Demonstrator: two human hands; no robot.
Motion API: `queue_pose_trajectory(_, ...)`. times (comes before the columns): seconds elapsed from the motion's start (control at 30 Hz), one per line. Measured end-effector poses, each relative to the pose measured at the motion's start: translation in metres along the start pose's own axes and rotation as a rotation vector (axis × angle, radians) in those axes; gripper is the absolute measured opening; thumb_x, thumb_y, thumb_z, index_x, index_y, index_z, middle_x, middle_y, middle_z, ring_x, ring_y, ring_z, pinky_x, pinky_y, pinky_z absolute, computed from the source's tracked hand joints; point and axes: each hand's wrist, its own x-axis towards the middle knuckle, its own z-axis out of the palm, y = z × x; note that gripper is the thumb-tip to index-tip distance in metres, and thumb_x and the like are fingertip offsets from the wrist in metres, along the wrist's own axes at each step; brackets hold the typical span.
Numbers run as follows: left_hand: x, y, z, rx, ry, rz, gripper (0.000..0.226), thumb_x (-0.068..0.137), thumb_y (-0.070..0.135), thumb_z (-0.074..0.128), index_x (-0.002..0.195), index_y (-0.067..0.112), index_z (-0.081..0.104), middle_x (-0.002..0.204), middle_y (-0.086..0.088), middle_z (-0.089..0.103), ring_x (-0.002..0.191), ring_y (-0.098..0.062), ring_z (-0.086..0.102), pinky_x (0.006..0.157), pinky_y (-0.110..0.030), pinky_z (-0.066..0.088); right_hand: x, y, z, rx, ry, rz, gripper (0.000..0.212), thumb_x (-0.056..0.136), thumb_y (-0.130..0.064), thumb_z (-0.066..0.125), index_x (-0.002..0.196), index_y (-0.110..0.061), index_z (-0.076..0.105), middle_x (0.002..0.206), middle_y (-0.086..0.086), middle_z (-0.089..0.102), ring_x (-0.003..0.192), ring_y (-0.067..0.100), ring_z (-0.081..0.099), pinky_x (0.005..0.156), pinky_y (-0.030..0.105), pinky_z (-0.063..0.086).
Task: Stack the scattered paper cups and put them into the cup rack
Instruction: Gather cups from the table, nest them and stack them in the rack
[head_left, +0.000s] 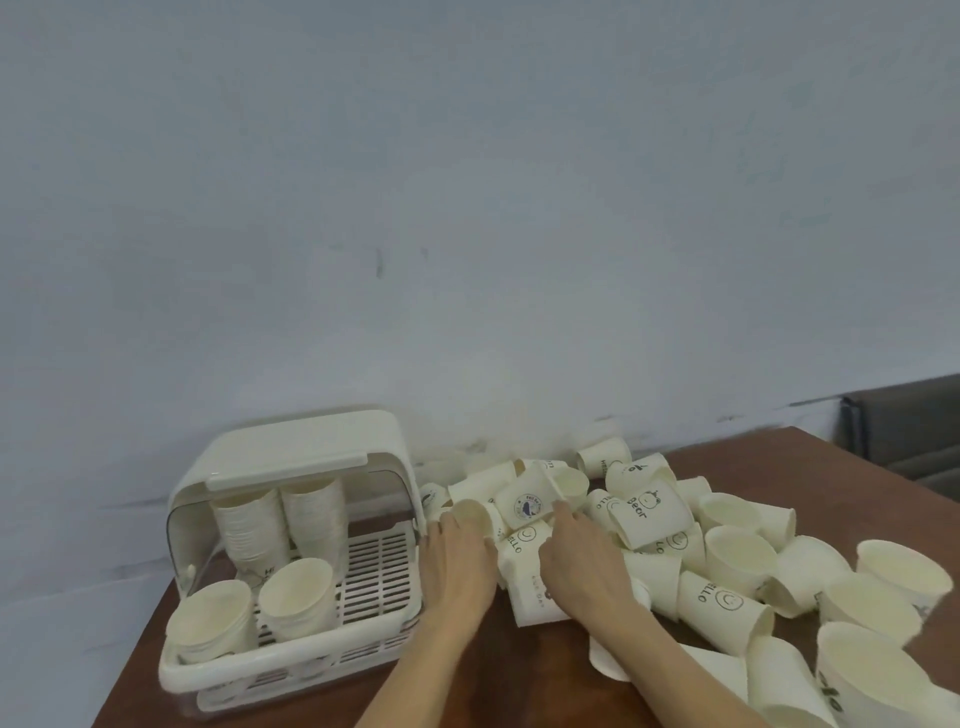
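Several white paper cups (649, 512) lie scattered in a heap on the brown table (467, 691), right of centre. The white cup rack (291, 673) stands at the left with its lid raised. It holds two tall cup stacks (249, 525) at the back and two shorter stacks (298, 597) in front. My left hand (457, 561) reaches into the near-left side of the heap, its fingers round an open-mouthed cup (472, 512). My right hand (582, 556) is just beside it, thumb and forefinger round a cup with a round logo (524, 504).
A pale wall (467, 208) runs close behind the rack and the heap. Cups spill toward the table's right and front edges (872, 670). A dark chair (904, 431) stands beyond the far right corner. The slatted rack floor (379, 571) is bare on its right side.
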Motion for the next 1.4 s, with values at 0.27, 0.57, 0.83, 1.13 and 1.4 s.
queue_pose_trajectory(0.27, 0.008, 0.018, 0.005, -0.046, 0.034, -0.008, 0.019, 0.088, 0.005, 0.045, 0.100, 0.017, 0.054, 0.109, -0.001, 0.057, 0.103, -0.021, 0.051, 0.084, -0.030, 0.040, 0.007, 0.018, 0.001, 0.037, 0.061, 0.028, 0.035, 0.086, -0.007, 0.041, 0.121, -0.012, 0.044, 0.102, 0.004, 0.062, 0.084, 0.020, 0.050, 0.076, 0.031, 0.041)
queue_pose_trajectory(0.57, 0.001, 0.006, -0.005, 0.124, 0.067, 0.174, 0.010, 0.084, 0.011, 0.062, 0.081, 0.019, 0.068, 0.082, 0.001, 0.064, 0.079, -0.019, 0.056, 0.076, -0.031, 0.042, 0.022, 0.016, 0.014, 0.051, 0.027, 0.053, 0.042, 0.084, -0.009, 0.042, 0.126, -0.012, 0.039, 0.088, 0.007, 0.063, 0.081, 0.028, 0.060, 0.064, 0.035, 0.041)
queue_pose_trajectory(0.83, -0.012, -0.014, -0.035, 0.214, 0.133, 0.260, 0.024, 0.069, 0.013, 0.080, 0.060, 0.023, 0.060, 0.050, 0.002, 0.057, 0.046, -0.018, 0.051, 0.057, -0.029, 0.039, 0.058, 0.011, 0.020, 0.168, -0.050, 0.211, 0.030, 0.090, -0.011, 0.038, 0.119, -0.006, 0.044, 0.107, 0.017, 0.060, 0.092, 0.032, 0.055, 0.071, 0.036, 0.041)
queue_pose_trajectory(1.13, -0.026, -0.029, -0.054, 0.165, 0.226, 0.320, 0.025, 0.060, 0.013, 0.085, 0.063, 0.020, 0.061, 0.055, 0.003, 0.059, 0.050, -0.017, 0.055, 0.056, -0.030, 0.045, 0.046, 0.001, 0.022, 0.313, 0.040, 0.217, 0.018, 0.083, -0.009, 0.044, 0.088, -0.014, 0.060, 0.080, 0.009, 0.063, 0.079, 0.029, 0.059, 0.063, 0.034, 0.047)
queue_pose_trajectory(1.4, -0.058, -0.040, -0.077, 0.108, 0.264, 0.303, 0.018, 0.071, 0.020, 0.080, 0.067, 0.023, 0.063, 0.062, 0.007, 0.062, 0.057, -0.014, 0.059, 0.063, -0.028, 0.050, 0.012, -0.017, 0.003, 0.334, 0.140, 0.019, 0.016, 0.094, -0.020, 0.049, 0.097, -0.015, 0.064, 0.080, 0.003, 0.069, 0.080, 0.024, 0.061, 0.066, 0.034, 0.042)
